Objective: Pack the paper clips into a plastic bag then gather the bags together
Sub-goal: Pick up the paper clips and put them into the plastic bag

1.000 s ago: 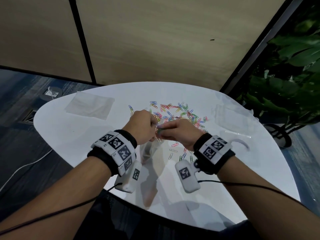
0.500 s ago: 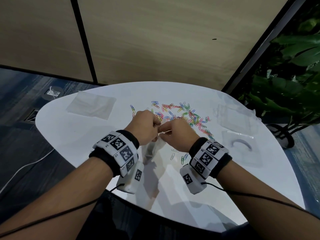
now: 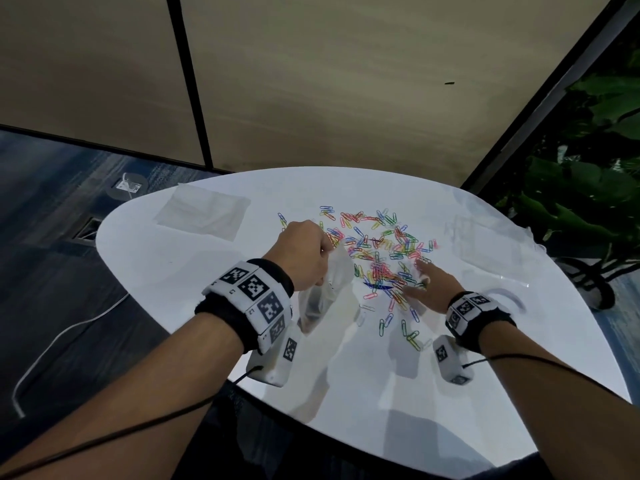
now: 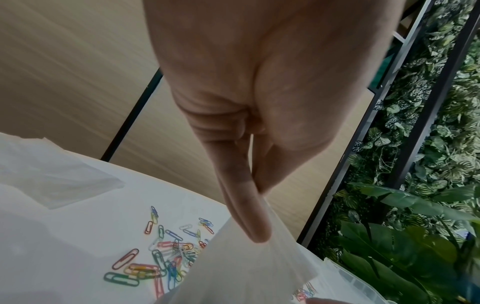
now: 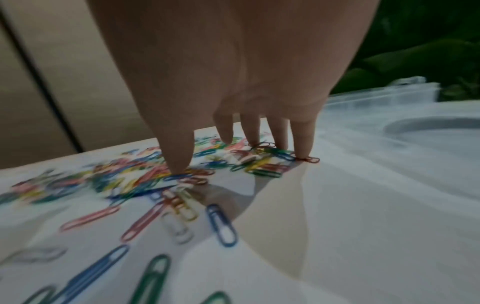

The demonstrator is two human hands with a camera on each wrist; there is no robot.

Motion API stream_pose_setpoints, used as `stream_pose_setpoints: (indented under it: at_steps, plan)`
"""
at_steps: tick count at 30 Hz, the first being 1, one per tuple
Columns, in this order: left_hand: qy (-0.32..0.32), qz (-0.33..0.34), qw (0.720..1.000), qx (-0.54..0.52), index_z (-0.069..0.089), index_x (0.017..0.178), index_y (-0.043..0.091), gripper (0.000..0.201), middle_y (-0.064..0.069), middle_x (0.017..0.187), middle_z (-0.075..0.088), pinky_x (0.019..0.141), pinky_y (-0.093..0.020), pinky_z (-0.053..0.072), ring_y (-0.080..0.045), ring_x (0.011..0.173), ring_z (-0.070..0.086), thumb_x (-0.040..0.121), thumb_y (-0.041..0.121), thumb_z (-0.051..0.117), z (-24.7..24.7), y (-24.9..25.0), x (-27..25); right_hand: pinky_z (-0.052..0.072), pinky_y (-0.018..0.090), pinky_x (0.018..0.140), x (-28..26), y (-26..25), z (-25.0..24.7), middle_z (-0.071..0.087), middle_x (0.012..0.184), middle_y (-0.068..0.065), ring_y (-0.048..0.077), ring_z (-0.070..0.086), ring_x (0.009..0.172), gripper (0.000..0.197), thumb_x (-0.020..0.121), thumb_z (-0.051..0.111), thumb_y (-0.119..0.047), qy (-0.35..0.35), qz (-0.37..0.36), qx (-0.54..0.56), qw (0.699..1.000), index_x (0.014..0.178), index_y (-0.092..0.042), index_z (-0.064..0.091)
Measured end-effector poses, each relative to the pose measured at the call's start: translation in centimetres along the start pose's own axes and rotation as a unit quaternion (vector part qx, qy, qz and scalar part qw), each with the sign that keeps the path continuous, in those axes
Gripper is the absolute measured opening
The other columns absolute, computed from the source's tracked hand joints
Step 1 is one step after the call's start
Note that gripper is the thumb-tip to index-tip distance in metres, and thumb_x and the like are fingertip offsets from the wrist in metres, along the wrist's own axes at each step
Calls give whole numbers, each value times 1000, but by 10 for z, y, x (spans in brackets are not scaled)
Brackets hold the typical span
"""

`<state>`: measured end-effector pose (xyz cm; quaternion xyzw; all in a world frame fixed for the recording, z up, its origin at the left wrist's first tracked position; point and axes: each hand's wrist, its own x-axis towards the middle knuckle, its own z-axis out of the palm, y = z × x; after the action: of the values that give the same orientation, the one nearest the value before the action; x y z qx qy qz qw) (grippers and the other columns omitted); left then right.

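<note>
While bare table (image 3: 180, 271) lies left of the paper clips (image 3: 377, 244), left hand (image 3: 304, 252) pinches a plastic bag (image 3: 329, 285); right hand (image 3: 431, 289) fingers (image 5: 303, 142), spread, touch clips.

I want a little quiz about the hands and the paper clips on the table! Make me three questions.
1. True or false: the left hand pinches a plastic bag.
2. What do the right hand's fingertips touch? A) a plant B) paper clips C) a cable
3. Fill in: the table top is ____ in colour.

Key: 1 true. 2 B. 3 white.
</note>
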<state>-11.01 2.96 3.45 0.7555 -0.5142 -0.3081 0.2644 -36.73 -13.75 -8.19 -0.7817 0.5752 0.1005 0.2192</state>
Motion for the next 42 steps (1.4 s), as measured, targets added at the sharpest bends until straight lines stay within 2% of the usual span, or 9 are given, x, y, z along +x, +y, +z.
stream_pose_setpoints:
  at_steps: [7,13,19,20,23,26,33,40,42]
  plan:
    - [-5,7,1000,21,72,85,-1,26,-20,93,77,69,-32,65,-19,63,77,96,0,49,1,-4,2,47,40,101,-1,-67,25,52,136,11,31,53,121,60,91,55,-15,38,-84,-61,994,148,-24,37]
    - [-3,3,1000,26,76,100,-1,28,-16,94,78,72,-35,65,-18,63,77,97,1,49,-2,-8,2,54,31,73,1,-68,20,68,99,13,26,64,82,27,85,51,7,112,-91,-129,981,97,-8,70]
    - [-5,5,1000,23,78,100,4,28,-13,92,78,74,-33,64,-19,65,77,97,2,50,-1,-6,1,57,26,86,7,-44,-4,77,94,4,19,72,87,16,77,74,-8,105,68,173,977,89,-18,79]
    - [-4,3,1000,22,79,98,5,28,-12,91,78,74,-33,64,-18,65,77,97,2,50,-1,-6,2,58,29,86,6,-45,-10,77,96,7,20,73,87,16,75,77,-6,72,93,299,947,87,-17,77]
    - [2,-9,1000,17,79,94,4,28,-12,87,78,73,-34,65,-18,64,77,96,2,51,-1,-9,4,61,26,77,-7,-60,-31,73,105,18,23,73,91,18,82,71,4,-15,104,671,734,100,1,70]
    - [12,-23,1000,13,76,93,-4,25,-15,84,78,70,-34,65,-18,61,77,96,1,51,0,-10,6,58,20,81,-36,-93,-55,73,109,16,20,71,103,25,90,62,4,-129,32,731,669,115,4,63]
    - [13,-30,999,-22,77,95,1,24,-17,84,78,76,-37,64,-24,64,77,95,1,53,4,-2,1,60,22,78,-86,-144,-50,72,104,21,25,73,90,24,88,62,8,-211,-34,585,782,112,8,66]
    - [-19,-6,1000,-21,78,91,4,24,-17,79,78,74,-35,64,-22,64,77,93,2,55,5,3,-3,62,36,76,-80,-153,-25,74,72,15,19,67,62,15,81,69,-4,-28,-103,334,937,95,-5,76]
    - [-20,-8,1000,-22,77,90,0,24,-18,76,77,75,-36,64,-21,63,77,92,0,53,5,1,-2,58,23,65,-79,-153,-25,69,62,-2,9,63,58,16,82,66,-7,23,-169,219,961,90,-12,78]
